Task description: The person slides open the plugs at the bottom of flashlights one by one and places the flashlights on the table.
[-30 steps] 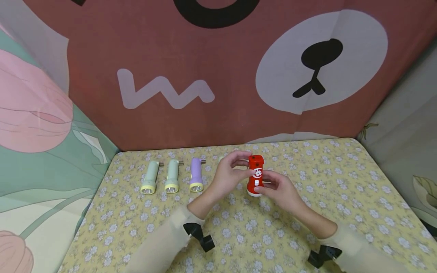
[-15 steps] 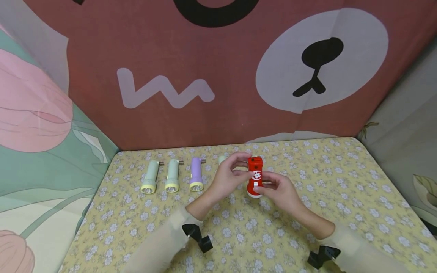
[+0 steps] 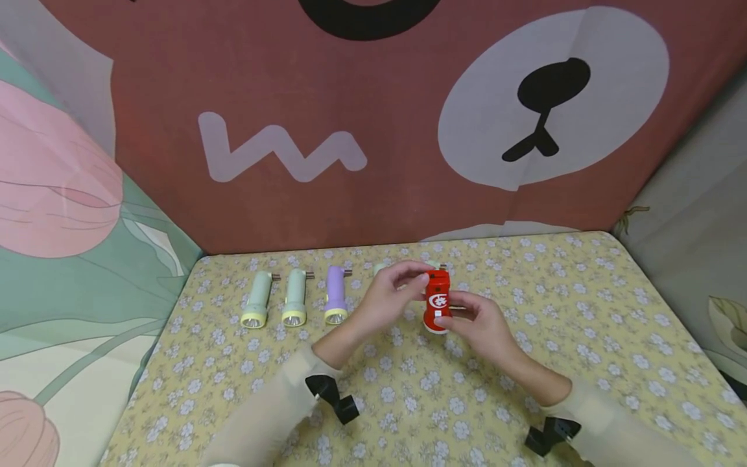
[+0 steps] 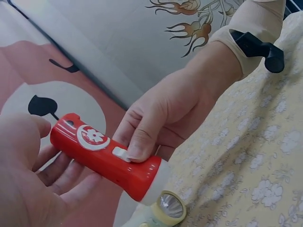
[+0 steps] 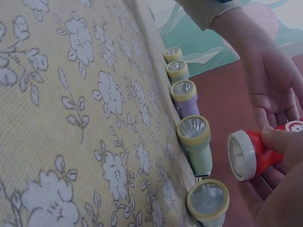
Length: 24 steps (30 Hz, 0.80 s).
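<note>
A red flashlight (image 3: 438,302) with a white badge, white switch and white lens rim is held above the table, lens end down. My right hand (image 3: 480,322) grips its lower part, the thumb on the switch in the left wrist view. The fingers of my left hand (image 3: 385,297) curl behind the upper end, with the thumb at the top edge. In the right wrist view the lens (image 5: 242,156) shows no visible glow. Behind my left hand, a pale green flashlight (image 3: 379,267) is mostly hidden.
Two pale green flashlights (image 3: 257,299) (image 3: 295,298) and a purple one (image 3: 335,295) lie in a row at the left, plug prongs out. Another flashlight (image 5: 208,201) ends the row, mostly hidden in the head view. A flowered cloth (image 3: 408,402) covers the table; a printed curtain (image 3: 292,214) hangs behind.
My left thumb has slid from beside the badge up to the flashlight's top edge. The flashlight has turned slightly, and its top leans a little differently. The right hand keeps its grip.
</note>
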Each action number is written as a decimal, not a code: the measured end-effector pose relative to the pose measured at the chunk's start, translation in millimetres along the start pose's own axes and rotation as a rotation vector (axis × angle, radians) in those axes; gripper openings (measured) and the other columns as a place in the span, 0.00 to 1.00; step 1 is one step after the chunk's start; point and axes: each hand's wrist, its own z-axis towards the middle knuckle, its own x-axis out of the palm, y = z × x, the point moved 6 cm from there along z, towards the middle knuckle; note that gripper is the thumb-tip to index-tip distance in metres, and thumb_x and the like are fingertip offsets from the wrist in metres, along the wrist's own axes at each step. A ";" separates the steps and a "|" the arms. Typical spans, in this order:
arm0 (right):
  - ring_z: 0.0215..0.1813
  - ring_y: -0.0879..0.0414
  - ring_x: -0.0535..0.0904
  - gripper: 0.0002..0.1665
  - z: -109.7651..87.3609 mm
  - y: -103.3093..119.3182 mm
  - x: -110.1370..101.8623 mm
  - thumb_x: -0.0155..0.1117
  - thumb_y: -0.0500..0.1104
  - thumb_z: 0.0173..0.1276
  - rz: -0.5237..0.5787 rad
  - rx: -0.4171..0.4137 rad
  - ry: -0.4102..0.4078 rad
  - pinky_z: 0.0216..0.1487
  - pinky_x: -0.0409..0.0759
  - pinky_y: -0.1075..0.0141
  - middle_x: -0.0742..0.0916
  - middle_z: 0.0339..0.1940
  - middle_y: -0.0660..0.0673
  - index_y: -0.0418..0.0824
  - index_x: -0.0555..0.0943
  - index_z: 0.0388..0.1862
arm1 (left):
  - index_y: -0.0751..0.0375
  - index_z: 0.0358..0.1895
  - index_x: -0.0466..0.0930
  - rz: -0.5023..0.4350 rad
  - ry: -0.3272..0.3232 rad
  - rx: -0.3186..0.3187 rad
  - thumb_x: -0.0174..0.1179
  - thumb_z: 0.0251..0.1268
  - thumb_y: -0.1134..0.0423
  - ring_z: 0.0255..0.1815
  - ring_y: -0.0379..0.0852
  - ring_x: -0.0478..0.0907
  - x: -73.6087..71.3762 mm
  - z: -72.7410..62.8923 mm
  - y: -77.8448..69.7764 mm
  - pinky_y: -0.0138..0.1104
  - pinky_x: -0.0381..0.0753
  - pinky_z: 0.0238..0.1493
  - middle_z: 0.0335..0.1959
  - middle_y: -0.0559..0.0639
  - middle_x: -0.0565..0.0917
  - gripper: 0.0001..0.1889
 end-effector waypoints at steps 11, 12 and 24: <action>0.53 0.54 0.85 0.23 -0.8 2.2 -1.0 0.78 0.36 0.61 -0.040 -0.037 -0.006 0.57 0.84 0.59 0.89 0.51 0.42 0.34 0.85 0.55 | 0.67 0.53 0.82 -0.070 0.008 -0.131 0.57 0.78 0.63 0.50 0.48 0.84 -0.2 0.5 -5.7 0.43 0.87 0.52 0.49 0.57 0.84 0.11; 0.53 0.53 0.85 0.23 -1.0 2.3 -1.1 0.78 0.36 0.61 -0.040 -0.034 -0.008 0.58 0.84 0.58 0.89 0.51 0.41 0.34 0.85 0.55 | 0.67 0.53 0.82 -0.073 0.007 -0.140 0.57 0.78 0.64 0.50 0.47 0.84 0.0 0.5 -6.0 0.45 0.86 0.53 0.49 0.57 0.84 0.11; 0.50 0.55 0.85 0.23 -4.2 -1.5 1.8 0.78 0.34 0.59 -0.050 -0.065 0.009 0.56 0.84 0.61 0.89 0.51 0.42 0.34 0.86 0.55 | 0.70 0.47 0.80 -0.074 0.025 -0.218 0.59 0.74 0.69 0.44 0.45 0.83 2.9 0.3 -1.6 0.45 0.88 0.49 0.43 0.56 0.83 0.07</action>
